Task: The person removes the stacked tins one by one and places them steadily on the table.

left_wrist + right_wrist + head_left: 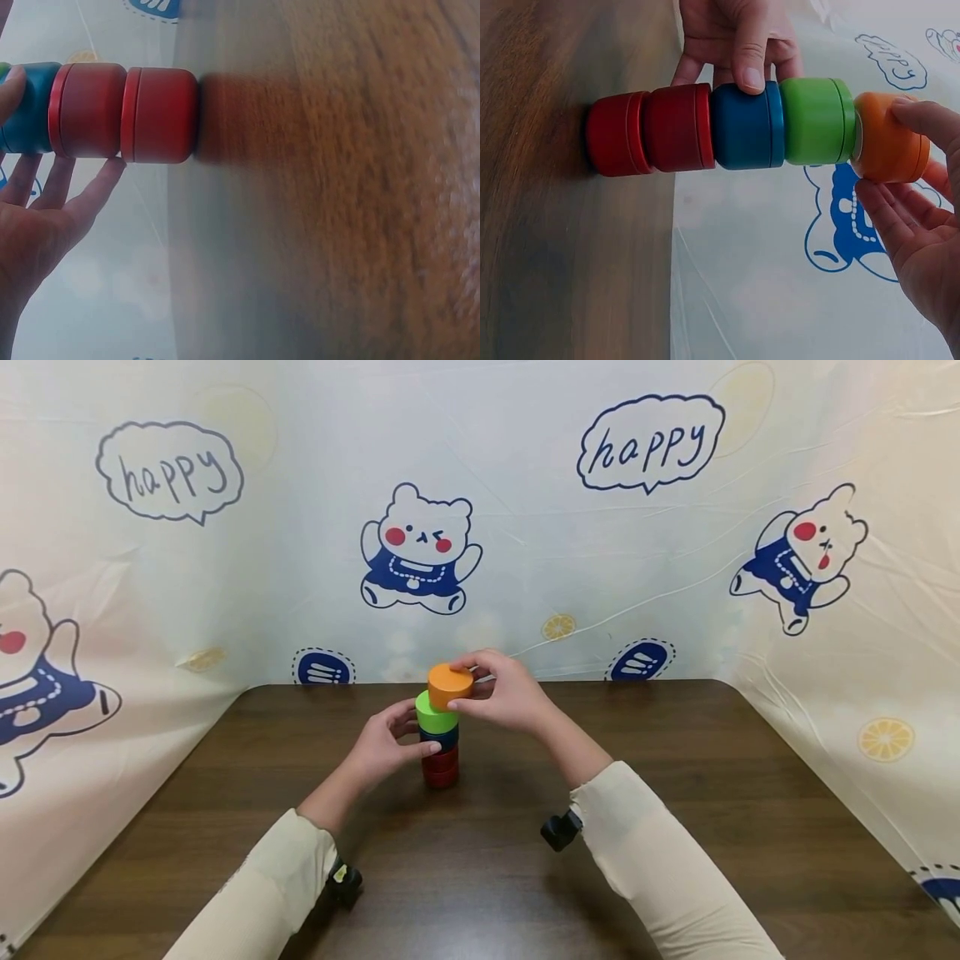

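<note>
Cream sleeves, fingers pinching orange container

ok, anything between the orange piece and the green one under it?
Nothing visible. The right hand holds the orange piece at the top of the green piece, and no finger shows between their facing ends. The left hand is lower, its thumb on the blue piece. Can't tell whether orange and green already touch.

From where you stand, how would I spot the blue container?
On the dark wooden table stands a column of rounded containers. Counting up, the blue container is third, above two red ones and beneath a green one. It is the column's only blue piece.
</note>
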`<move>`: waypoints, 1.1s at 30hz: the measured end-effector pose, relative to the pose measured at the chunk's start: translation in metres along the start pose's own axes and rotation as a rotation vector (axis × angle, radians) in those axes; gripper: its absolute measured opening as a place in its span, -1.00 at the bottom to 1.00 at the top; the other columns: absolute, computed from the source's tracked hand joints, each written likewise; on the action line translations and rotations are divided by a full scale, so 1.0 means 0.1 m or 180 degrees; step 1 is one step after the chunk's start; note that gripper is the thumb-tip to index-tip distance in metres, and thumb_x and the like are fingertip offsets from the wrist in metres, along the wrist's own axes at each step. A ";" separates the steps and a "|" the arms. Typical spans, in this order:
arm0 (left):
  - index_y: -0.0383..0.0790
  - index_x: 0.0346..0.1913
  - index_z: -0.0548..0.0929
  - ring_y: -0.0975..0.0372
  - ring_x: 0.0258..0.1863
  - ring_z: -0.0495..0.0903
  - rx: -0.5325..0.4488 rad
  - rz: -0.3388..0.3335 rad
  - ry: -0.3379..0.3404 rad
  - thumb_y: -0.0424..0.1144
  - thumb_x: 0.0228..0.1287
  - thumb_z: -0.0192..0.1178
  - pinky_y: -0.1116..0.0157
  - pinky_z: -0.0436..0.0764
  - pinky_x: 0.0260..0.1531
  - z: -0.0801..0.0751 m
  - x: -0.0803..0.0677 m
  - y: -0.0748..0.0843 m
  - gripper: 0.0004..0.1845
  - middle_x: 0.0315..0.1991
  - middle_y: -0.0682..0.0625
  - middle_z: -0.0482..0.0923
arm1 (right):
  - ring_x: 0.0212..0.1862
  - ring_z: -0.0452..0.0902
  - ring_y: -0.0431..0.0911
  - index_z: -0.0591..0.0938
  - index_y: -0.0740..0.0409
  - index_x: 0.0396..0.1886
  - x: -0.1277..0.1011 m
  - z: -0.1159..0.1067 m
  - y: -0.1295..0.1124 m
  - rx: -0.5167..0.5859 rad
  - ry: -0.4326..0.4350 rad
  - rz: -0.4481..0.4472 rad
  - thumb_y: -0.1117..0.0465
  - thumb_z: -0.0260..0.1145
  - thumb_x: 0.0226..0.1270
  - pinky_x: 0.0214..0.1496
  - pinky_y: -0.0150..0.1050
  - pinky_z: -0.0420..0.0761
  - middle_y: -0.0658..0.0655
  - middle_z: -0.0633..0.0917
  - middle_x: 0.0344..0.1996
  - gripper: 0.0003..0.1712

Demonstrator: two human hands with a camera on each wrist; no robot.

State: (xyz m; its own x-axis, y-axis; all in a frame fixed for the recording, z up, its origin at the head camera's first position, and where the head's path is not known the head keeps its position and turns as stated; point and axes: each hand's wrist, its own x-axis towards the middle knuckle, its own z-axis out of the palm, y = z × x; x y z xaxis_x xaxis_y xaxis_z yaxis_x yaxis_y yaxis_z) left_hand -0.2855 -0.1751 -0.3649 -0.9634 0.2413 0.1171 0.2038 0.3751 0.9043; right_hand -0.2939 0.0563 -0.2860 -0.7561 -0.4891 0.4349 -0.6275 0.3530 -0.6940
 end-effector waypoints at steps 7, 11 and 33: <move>-0.11 0.40 0.34 -0.08 0.26 0.42 0.0014 0.0078 -0.0002 -0.13 0.09 0.48 -0.09 0.41 0.21 0.00 -0.01 -0.01 -0.19 0.29 -0.14 0.42 | -0.05 0.61 -0.10 0.60 0.17 0.08 -0.05 -0.04 0.04 -0.0024 0.0050 -0.0038 0.19 0.52 0.13 -0.05 -0.32 0.65 0.08 0.61 0.03 -0.49; -0.12 0.40 0.34 -0.08 0.26 0.42 0.0022 0.0065 -0.0006 -0.12 0.08 0.48 -0.10 0.41 0.21 0.00 -0.01 -0.01 -0.18 0.29 -0.14 0.42 | -0.04 0.60 -0.09 0.61 0.18 0.07 -0.09 -0.07 0.07 0.0015 0.0056 -0.0060 0.21 0.52 0.13 -0.03 -0.29 0.65 0.08 0.61 0.02 -0.50; -0.13 0.40 0.35 -0.07 0.26 0.42 0.0026 0.0047 -0.0004 -0.11 0.05 0.50 -0.08 0.42 0.20 -0.01 0.01 -0.02 -0.16 0.29 -0.14 0.43 | -0.01 0.60 -0.03 0.61 0.22 0.07 -0.29 -0.19 0.20 0.0080 0.0216 -0.0098 0.32 0.54 0.07 -0.01 -0.27 0.65 0.14 0.60 0.04 -0.47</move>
State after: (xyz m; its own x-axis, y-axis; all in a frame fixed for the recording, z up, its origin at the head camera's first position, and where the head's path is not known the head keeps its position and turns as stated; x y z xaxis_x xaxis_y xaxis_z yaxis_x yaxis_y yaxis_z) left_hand -0.2872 -0.1763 -0.3663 -0.9601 0.2478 0.1298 0.2194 0.3789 0.8991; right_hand -0.2884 0.0925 -0.3019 -0.7478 -0.4438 0.4937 -0.6465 0.3180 -0.6935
